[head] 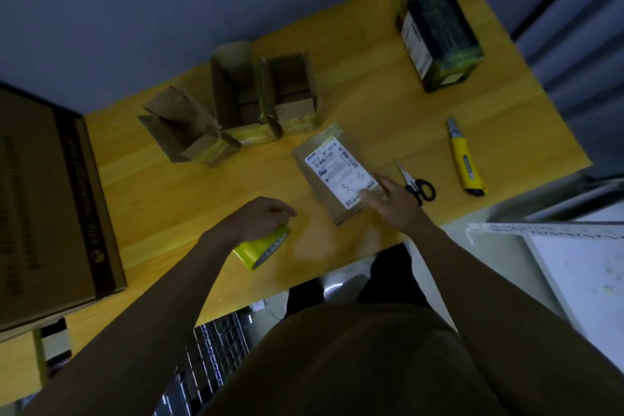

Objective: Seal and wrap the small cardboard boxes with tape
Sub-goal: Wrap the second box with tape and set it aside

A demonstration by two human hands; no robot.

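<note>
The head view is dim and soft, looking down on a yellow wooden table. The left hand curls over the top of a roll of yellow tape standing on edge near the table's front; the fingers wrap its upper rim, though the hand hides how far round they go. The right hand lies on the near corner of a closed small cardboard box bearing a white shipping label — fingers extended and flat against it, pressing rather than gripping. The label's print is too blurred to read.

Behind that box stand three open cardboard boxes: one to the left tipped on its side, one in the middle and one to the right, flaps up, the last two touching. Their insides are too dark to make out. Just right of the right hand lie scissors, partly hidden by it, and farther right a yellow utility knife. A dark green printed carton sits at the far right corner. A large brown carton is cut off by the left edge of the frame.
</note>
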